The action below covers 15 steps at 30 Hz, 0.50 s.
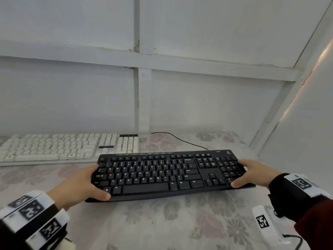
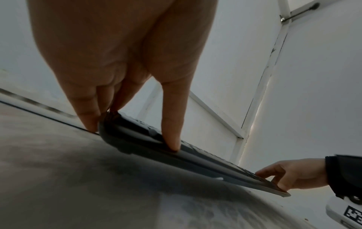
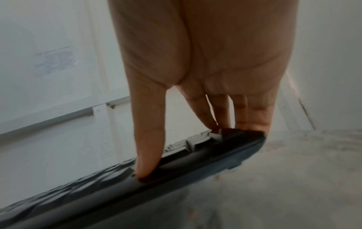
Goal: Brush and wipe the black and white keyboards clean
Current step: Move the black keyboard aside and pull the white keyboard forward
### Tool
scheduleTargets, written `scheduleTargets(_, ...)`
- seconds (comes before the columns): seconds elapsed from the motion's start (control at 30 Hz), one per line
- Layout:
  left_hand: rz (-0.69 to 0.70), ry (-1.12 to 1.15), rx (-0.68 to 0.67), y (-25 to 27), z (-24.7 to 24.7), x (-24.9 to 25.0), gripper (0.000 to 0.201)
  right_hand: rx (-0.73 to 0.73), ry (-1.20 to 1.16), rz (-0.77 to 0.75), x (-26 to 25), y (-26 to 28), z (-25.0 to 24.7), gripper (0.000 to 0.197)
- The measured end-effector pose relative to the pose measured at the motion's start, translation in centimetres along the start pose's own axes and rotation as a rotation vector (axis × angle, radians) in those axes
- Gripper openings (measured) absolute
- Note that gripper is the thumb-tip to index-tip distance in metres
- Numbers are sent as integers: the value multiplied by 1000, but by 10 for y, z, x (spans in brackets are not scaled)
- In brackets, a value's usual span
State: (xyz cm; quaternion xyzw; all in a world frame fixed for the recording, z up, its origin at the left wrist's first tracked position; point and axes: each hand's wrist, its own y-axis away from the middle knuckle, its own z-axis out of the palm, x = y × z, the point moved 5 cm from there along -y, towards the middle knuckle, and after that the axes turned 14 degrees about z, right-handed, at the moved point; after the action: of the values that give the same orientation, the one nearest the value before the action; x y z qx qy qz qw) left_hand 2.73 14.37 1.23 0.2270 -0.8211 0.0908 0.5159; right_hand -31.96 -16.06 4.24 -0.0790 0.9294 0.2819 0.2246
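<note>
The black keyboard (image 1: 167, 175) lies across the middle of the floral tablecloth, and each hand holds one end. My left hand (image 1: 98, 181) grips the left end, thumb on the front edge and fingers round the back corner. My right hand (image 1: 237, 173) grips the right end the same way, by the number pad. In the left wrist view my left hand (image 2: 132, 137) pinches the keyboard (image 2: 195, 161), which casts a shadow and looks slightly raised. The right wrist view shows my right hand (image 3: 195, 151) on the keyboard (image 3: 98, 193). The white keyboard (image 1: 63, 148), stained, sits behind at the left.
A black cable (image 1: 180, 139) runs over the table (image 1: 162, 222) behind the black keyboard. A white block with a printed marker (image 1: 266, 224) lies near the front right edge. White panelled walls close the back and the right side.
</note>
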Motion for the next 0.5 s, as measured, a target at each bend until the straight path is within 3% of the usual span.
scheduleTargets(0.13,-17,-91,-34,-42,35,10,126,12,-24,1,19,-31,-37,51)
scheduleTargets(0.23,-33,-146,-51,-71,58,19,137,22,-26,17,33,-58,-59,53)
scheduleTargets(0.5,-61,-263,-56,-138,94,39,129,31,-3,43,44,-116,-94,62)
